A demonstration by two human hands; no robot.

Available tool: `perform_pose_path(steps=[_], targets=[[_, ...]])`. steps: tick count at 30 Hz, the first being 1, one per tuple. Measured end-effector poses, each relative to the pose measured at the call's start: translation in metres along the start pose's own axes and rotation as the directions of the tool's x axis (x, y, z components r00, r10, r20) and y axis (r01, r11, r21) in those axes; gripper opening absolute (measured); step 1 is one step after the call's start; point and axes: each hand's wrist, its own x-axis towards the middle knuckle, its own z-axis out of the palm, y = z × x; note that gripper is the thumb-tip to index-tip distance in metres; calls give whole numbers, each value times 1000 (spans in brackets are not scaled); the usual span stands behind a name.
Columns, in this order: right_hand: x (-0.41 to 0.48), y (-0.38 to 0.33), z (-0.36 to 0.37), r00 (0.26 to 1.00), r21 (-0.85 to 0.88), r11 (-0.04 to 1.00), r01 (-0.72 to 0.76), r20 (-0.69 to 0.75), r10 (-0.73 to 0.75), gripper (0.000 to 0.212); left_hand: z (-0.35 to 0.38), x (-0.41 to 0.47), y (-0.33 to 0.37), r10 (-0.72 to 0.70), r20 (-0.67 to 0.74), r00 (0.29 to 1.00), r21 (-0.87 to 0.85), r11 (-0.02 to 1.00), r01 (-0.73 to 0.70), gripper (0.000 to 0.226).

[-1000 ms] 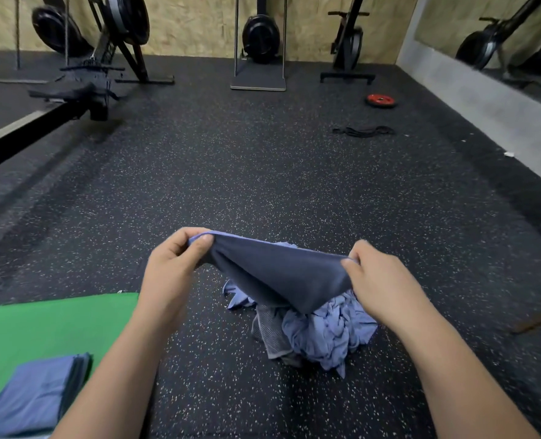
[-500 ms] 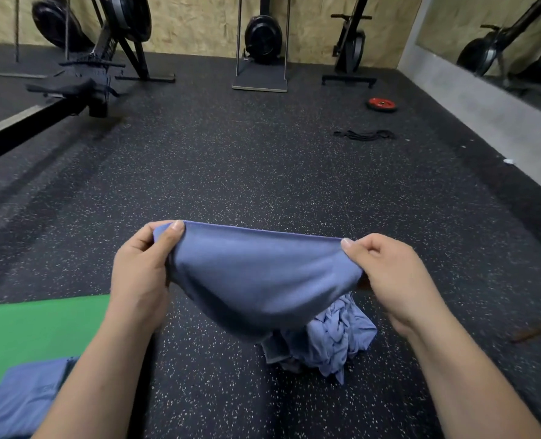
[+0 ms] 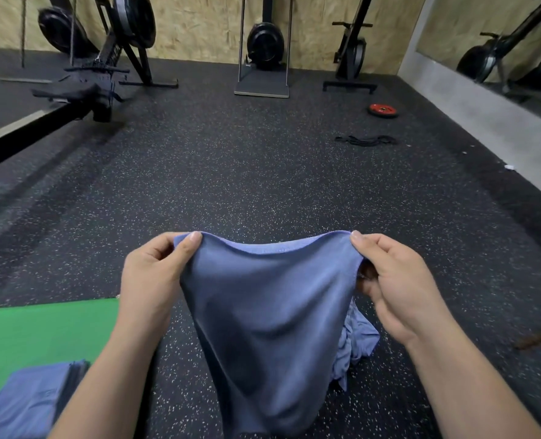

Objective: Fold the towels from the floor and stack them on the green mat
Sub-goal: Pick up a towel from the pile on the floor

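Head view: at mid-frame the left hand (image 3: pixel 155 274) and right hand (image 3: pixel 396 280) hold a blue towel (image 3: pixel 269 312) by its top corners, fingers (image 3: pixel 190 243) clamped on the hem, above the unfolded heap (image 3: pixel 359 340) on the floor (image 3: pixel 263 172). Probable next move: bring the corners together for the first fold. Folded stack (image 3: pixel 31 403) on green mat (image 3: pixel 41 331), lower left.

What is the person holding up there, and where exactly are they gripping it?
A blue towel, pinched at its two top corners: the left hand on one, the right hand on the other.

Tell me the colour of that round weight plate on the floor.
The round weight plate is red, black-rimmed; head view.
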Motion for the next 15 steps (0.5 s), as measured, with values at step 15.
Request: perform_pose_path(steps=[15], targets=[[-5,16,12,982,227,966,-120,-118,149,17,16,-7,-18,-103,-56,993,118,987,109,33]])
